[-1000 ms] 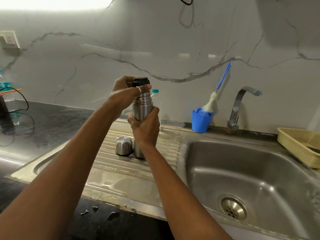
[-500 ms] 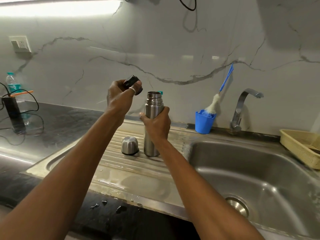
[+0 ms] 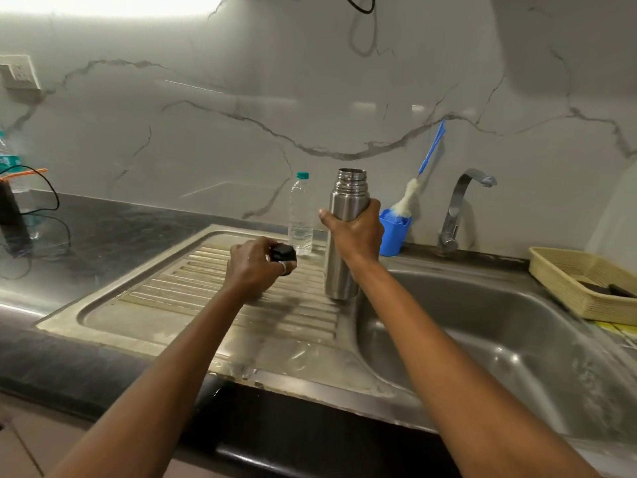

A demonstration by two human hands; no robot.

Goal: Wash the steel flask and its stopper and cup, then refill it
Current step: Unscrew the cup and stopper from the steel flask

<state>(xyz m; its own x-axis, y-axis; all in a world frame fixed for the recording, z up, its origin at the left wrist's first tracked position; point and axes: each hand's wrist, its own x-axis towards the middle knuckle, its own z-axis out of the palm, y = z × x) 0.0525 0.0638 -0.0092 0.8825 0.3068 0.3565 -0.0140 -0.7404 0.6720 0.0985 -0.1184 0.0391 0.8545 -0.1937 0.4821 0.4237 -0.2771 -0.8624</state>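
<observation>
Two bare forearms reached in from the near edge of the dark desk (image 3: 113,229) across a steel drainboard (image 3: 193,288) set into it, with the sink basin (image 3: 482,326) sunk at the drainboard's right side. Over the ribbed middle of the drainboard the left hand (image 3: 256,267) hovered, a ring on one finger, its fingers curled round the black stopper (image 3: 283,252) and holding it off the metal. Just to the right, the right hand (image 3: 355,232) had its fingers wrapped tightly round the upper body of the flask (image 3: 339,281). The flask stood close to upright at the drainboard's right edge, next to the basin, with its threaded mouth uncovered. Whether its base touched the steel could not be told.

Behind the stopper, at the drainboard's far edge, stood a clear plastic bottle (image 3: 301,215) with a teal cap. Near the desk's back edge, right of the flask, a blue holder (image 3: 394,232) carried a white-headed brush (image 3: 408,198) leaning on the marbled wall, and the tap (image 3: 458,208) rose beyond the basin. A woven basket (image 3: 565,281) sat at the right edge. At the far left were a black device (image 3: 12,222) with cables and a wall socket (image 3: 19,72).
</observation>
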